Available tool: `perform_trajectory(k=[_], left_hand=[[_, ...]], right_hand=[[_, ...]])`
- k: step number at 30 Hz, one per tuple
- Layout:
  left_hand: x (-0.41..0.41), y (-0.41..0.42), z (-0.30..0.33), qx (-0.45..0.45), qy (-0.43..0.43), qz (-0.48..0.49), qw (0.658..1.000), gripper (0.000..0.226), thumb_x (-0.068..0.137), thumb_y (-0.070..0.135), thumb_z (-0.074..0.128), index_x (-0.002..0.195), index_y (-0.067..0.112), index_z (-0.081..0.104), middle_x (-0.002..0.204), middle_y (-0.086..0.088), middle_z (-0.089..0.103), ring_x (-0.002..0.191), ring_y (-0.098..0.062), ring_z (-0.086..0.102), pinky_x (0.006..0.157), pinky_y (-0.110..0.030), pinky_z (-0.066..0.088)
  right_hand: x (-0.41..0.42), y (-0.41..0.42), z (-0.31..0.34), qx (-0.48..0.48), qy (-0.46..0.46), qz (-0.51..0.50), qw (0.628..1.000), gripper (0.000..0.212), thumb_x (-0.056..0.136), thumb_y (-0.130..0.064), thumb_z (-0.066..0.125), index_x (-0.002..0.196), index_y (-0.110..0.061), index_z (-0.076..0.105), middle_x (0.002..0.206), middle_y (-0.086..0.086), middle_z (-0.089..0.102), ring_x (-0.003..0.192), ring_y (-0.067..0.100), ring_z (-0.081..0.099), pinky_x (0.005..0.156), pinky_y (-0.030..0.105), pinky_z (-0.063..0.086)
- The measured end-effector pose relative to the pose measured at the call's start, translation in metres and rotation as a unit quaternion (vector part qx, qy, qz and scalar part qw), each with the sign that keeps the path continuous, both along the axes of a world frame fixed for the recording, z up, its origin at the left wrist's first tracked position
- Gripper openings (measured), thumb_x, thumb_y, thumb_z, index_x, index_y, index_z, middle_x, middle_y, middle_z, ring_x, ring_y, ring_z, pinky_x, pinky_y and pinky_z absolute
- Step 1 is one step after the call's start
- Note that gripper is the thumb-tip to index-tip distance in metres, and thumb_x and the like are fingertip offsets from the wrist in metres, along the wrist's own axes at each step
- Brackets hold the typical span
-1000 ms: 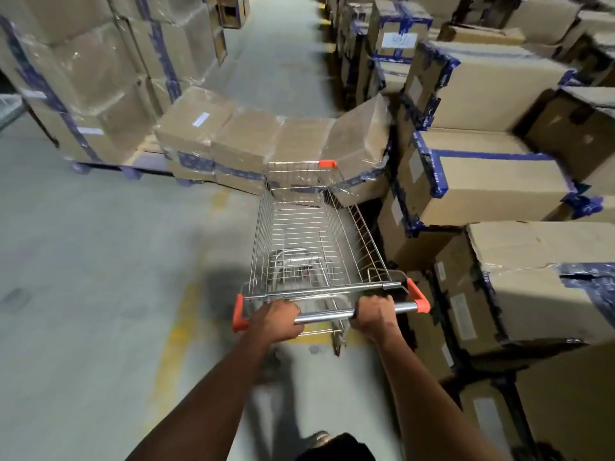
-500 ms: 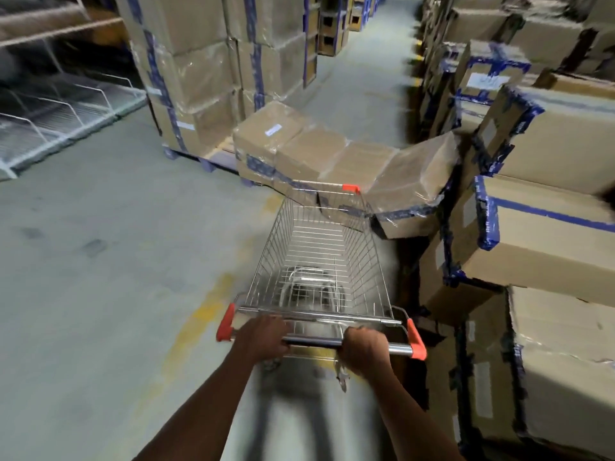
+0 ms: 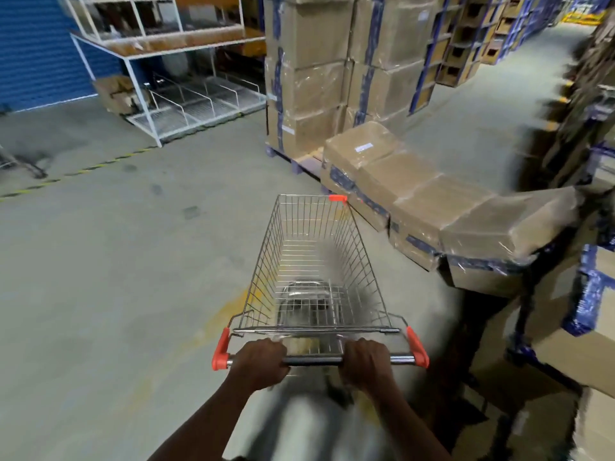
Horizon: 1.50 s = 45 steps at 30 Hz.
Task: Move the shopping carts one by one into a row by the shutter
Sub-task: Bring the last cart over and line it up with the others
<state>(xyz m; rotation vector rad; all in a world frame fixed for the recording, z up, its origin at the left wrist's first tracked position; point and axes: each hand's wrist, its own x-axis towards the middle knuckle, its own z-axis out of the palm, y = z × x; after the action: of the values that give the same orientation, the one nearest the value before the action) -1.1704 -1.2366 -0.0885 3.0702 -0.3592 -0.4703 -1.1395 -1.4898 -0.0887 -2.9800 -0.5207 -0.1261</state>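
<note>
A wire shopping cart (image 3: 316, 257) with orange corner caps stands on the concrete floor in front of me, its basket empty. My left hand (image 3: 261, 362) grips the left part of the metal handle bar. My right hand (image 3: 364, 362) grips the bar further right. The blue shutter (image 3: 36, 51) shows at the far upper left. Part of another cart (image 3: 13, 159) shows blurred at the left edge.
A row of wrapped cardboard boxes (image 3: 429, 201) lies just right of the cart's front. A tall stack of boxes (image 3: 332, 71) stands on a pallet ahead. A white wire shelf rack (image 3: 179, 78) stands by the shutter. More boxes (image 3: 572, 327) crowd the right side. Open floor (image 3: 116, 261) lies to the left.
The cart and my view have swung to the left, away from the boxes. The shelf rack and the blue shutter have come into view. Both hands kept their hold on the handle.
</note>
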Motion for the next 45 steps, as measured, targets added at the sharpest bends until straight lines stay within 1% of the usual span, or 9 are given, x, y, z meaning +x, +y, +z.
perform_trajectory(k=[1, 3, 6, 8, 9, 11, 14, 31, 45], left_hand=[[-0.006, 0.000, 0.000, -0.002, 0.000, 0.021, 1.000, 0.035, 0.091, 0.048, 0.047, 0.105, 0.021, 0.063, 0.106, -0.005, 0.069, 0.099, -0.027, 0.065, 0.080, -0.037, 0.048], [-0.016, 0.001, -0.001, -0.008, 0.001, 0.064, 0.998, 0.037, 0.091, 0.050, 0.046, 0.106, 0.021, 0.063, 0.106, -0.004, 0.069, 0.098, -0.027, 0.065, 0.080, -0.037, 0.049], [-0.026, 0.009, 0.001, -0.015, 0.000, 0.117, 0.993, 0.036, 0.091, 0.050, 0.046, 0.106, 0.022, 0.063, 0.104, -0.004, 0.068, 0.095, -0.028, 0.066, 0.078, -0.036, 0.049], [-0.029, 0.020, 0.004, -0.021, -0.001, 0.141, 0.990, 0.035, 0.093, 0.050, 0.045, 0.106, 0.022, 0.062, 0.103, -0.005, 0.067, 0.094, -0.028, 0.065, 0.077, -0.037, 0.048], [-0.030, 0.027, 0.005, -0.026, -0.002, 0.153, 0.988, 0.035, 0.093, 0.050, 0.044, 0.104, 0.022, 0.062, 0.103, -0.004, 0.067, 0.092, -0.027, 0.065, 0.076, -0.037, 0.048], [-0.030, 0.045, 0.009, -0.035, 0.001, 0.182, 0.983, 0.036, 0.091, 0.051, 0.042, 0.101, 0.023, 0.062, 0.099, -0.004, 0.067, 0.088, -0.027, 0.064, 0.073, -0.037, 0.047], [-0.024, 0.078, 0.012, -0.046, 0.004, 0.224, 0.973, 0.035, 0.087, 0.051, 0.042, 0.096, 0.023, 0.061, 0.094, -0.003, 0.066, 0.083, -0.026, 0.064, 0.068, -0.035, 0.046], [0.062, 0.323, 0.022, -0.040, 0.000, 0.325, 0.945, 0.038, 0.089, 0.047, 0.043, 0.097, 0.017, 0.065, 0.094, -0.010, 0.069, 0.083, -0.032, 0.066, 0.070, -0.036, 0.050], [0.192, 0.539, 0.011, -0.029, -0.013, 0.341, 0.940, 0.038, 0.087, 0.054, 0.040, 0.086, 0.022, 0.060, 0.079, -0.003, 0.065, 0.071, -0.024, 0.063, 0.066, -0.033, 0.053]], right_hand=[[0.005, 0.001, -0.002, -0.006, 0.005, 0.012, 1.000, 0.017, 0.058, -0.033, 0.046, 0.049, -0.020, 0.052, 0.040, 0.004, 0.049, 0.030, 0.023, 0.050, 0.032, 0.026, 0.035], [0.018, 0.004, -0.010, -0.018, 0.031, 0.037, 0.999, 0.015, 0.051, -0.033, 0.060, 0.049, -0.021, 0.052, 0.041, 0.004, 0.049, 0.032, 0.020, 0.051, 0.034, 0.025, 0.035], [0.048, 0.016, -0.033, -0.046, 0.081, 0.089, 0.992, 0.038, 0.037, -0.030, 0.085, 0.052, -0.021, 0.051, 0.043, 0.000, 0.045, 0.036, 0.019, 0.048, 0.039, 0.023, 0.033], [0.066, 0.038, -0.032, -0.074, 0.087, 0.106, 0.988, 0.042, 0.037, -0.030, 0.089, 0.052, -0.019, 0.051, 0.044, -0.001, 0.047, 0.035, 0.020, 0.048, 0.039, 0.021, 0.034], [0.069, 0.054, -0.019, -0.104, 0.102, 0.109, 0.983, 0.038, 0.043, -0.030, 0.089, 0.055, -0.018, 0.056, 0.048, -0.001, 0.052, 0.039, 0.021, 0.053, 0.041, 0.023, 0.038], [0.075, 0.086, 0.005, -0.146, 0.122, 0.134, 0.973, 0.019, 0.071, -0.032, 0.076, 0.078, -0.017, 0.068, 0.073, 0.003, 0.070, 0.067, 0.026, 0.070, 0.060, 0.031, 0.052], [0.091, 0.136, 0.016, -0.151, 0.141, 0.155, 0.966, 0.024, 0.086, -0.030, 0.056, 0.100, -0.016, 0.069, 0.102, 0.004, 0.075, 0.097, 0.028, 0.072, 0.085, 0.033, 0.054], [0.214, 0.422, 0.008, -0.194, 0.106, 0.244, 0.944, 0.029, 0.077, -0.036, 0.055, 0.093, -0.019, 0.073, 0.092, 0.001, 0.077, 0.089, 0.020, 0.073, 0.079, 0.028, 0.054], [0.351, 0.636, 0.005, -0.192, 0.081, 0.279, 0.937, 0.029, 0.080, -0.036, 0.053, 0.094, -0.020, 0.072, 0.094, 0.002, 0.076, 0.090, 0.022, 0.073, 0.079, 0.030, 0.053]])
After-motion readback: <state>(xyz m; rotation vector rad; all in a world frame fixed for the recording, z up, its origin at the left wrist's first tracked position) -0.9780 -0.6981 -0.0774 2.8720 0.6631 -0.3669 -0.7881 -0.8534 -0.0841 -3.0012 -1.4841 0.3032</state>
